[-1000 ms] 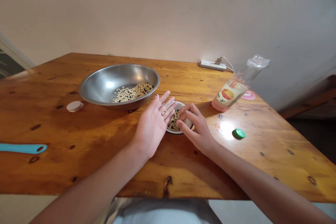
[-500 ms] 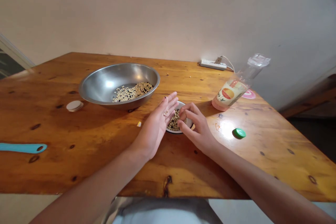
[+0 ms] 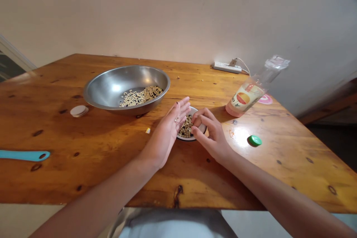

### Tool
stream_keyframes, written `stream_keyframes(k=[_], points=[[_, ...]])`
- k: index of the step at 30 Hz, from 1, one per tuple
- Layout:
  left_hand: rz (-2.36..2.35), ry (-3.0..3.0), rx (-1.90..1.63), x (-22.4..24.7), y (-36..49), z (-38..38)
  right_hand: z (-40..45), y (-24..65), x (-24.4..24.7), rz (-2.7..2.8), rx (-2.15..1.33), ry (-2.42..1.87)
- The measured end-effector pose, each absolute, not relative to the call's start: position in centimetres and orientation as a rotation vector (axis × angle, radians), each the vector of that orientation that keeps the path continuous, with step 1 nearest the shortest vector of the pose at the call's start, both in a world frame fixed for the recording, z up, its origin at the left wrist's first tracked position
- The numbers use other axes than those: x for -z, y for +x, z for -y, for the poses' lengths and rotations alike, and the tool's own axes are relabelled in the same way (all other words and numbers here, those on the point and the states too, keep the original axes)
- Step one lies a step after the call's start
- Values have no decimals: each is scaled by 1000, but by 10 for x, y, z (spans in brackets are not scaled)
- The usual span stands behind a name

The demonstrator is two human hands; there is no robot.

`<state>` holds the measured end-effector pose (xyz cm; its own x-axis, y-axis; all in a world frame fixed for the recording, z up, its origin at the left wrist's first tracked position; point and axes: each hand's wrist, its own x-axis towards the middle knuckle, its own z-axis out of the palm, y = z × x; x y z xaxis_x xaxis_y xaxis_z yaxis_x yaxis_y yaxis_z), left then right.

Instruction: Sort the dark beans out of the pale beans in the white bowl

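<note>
Head view: left hand [image 3: 166, 134] is pointing open fingers forward, beads [image 3: 176, 119] lying on them, beside the round, upward-facing bowl [image 3: 193, 111] on the desk [image 3: 111, 178]; right hand [image 3: 213, 137] is curling over it, pinch unclear

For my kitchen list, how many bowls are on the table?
2: the large metal bowl, left of centre; the small white bowl, near the centre, partly hidden.

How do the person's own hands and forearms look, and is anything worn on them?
The left hand and the right hand are bare: no gloves, rings or watch in view. No sleeve shows on either forearm. A small dark spot marks the left thumb's tip.
</note>
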<state>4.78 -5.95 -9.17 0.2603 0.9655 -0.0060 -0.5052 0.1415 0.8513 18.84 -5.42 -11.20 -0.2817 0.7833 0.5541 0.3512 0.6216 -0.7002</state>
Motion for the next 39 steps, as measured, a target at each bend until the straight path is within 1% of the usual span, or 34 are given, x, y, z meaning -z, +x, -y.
stream_keyframes(k=[32,39], points=[[-660,878,-1177,92,48,62,55,187,111,1899,-531,-912],[-665,948,-1169,93,48,61,56,186,113,1909,-477,-907]])
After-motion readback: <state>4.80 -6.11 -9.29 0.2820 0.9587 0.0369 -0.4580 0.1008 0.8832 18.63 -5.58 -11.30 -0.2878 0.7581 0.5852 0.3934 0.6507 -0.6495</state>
